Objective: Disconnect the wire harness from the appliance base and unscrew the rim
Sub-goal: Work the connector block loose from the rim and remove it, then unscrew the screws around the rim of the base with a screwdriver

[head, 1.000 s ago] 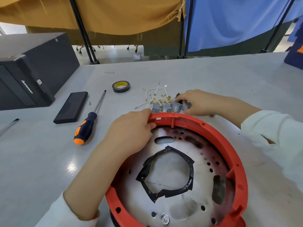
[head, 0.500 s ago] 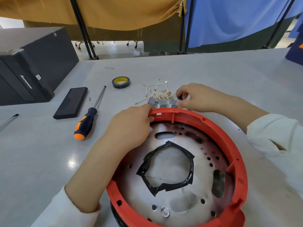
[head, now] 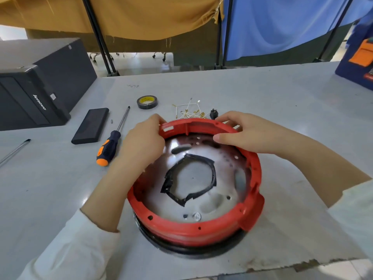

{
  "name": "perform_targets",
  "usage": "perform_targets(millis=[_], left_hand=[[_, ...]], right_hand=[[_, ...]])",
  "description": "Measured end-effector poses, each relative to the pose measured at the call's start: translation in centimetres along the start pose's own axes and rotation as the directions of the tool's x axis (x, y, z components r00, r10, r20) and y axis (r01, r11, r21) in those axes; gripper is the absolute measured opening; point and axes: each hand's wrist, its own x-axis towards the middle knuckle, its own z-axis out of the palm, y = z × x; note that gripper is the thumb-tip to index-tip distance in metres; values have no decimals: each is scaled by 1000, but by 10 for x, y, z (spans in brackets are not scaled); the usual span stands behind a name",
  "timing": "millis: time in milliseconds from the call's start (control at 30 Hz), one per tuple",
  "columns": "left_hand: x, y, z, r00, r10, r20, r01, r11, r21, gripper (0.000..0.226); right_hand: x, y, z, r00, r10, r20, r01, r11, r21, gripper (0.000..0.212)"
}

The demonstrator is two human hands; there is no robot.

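Left hand [head: 142, 143]: gripping the far-left edge of the red rim [head: 254, 179], fingers curled over it.
Right hand [head: 243, 134]: clamping the far-right edge, thumb pressing inside.
Appliance base [head: 201, 199]: sitting on the grey surface [head: 50, 188], far side tilting up.
Wire harness [head: 189, 111]: lying just behind, partly hidden by the rim.
Change: right hand now gripping the rim, no longer handling the connectors.

Round appliance base [head: 193, 201], silver inside, red rim [head: 201, 227] tilted up at far side; white wire harness [head: 188, 111] lies just beyond.
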Motion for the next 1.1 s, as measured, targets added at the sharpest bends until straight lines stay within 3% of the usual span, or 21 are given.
perform_targets(millis=[100, 200, 367, 500, 700, 967, 1000, 1100], left_hand=[[-1, -15, -21, 995, -97, -3, 94, 974, -206, 44], [-9, -22, -35, 986, -156, 51, 164, 913, -373, 44], [-27, -24, -46, 977, -94, 191, 181, 838, -515, 36], [-39, -24, -43, 953, -65, 297, 218, 829, -515, 62], [-42, -23, -32, 922, 58, 384, 234, 706, -668, 44], [-47, -16, -23, 932, -114, 345, 350, 536, -768, 14], [-48, -18, -23, 930, -141, 339, 363, 498, -787, 17], [-47, -34, -22, 929, -189, 319, 370, 418, -830, 67]], right_hand=[[-10, -4, -2, 998, 58, 11, -59, 997, 43, 40], [-16, -8, -1, 995, 99, 33, -102, 988, 112, 29], [-18, -10, -8, 993, 30, -116, -12, 988, 151, 26], [-17, -6, -20, 974, -8, -228, 45, 987, 156, 35], [-17, -8, -27, 970, -67, -235, 99, 987, 129, 40], [-20, -10, -26, 979, -41, -199, 60, 994, 88, 33], [-21, -7, -27, 982, -16, -187, 34, 995, 92, 36], [-27, 0, -24, 988, 117, -99, -94, 973, 210, 59]])
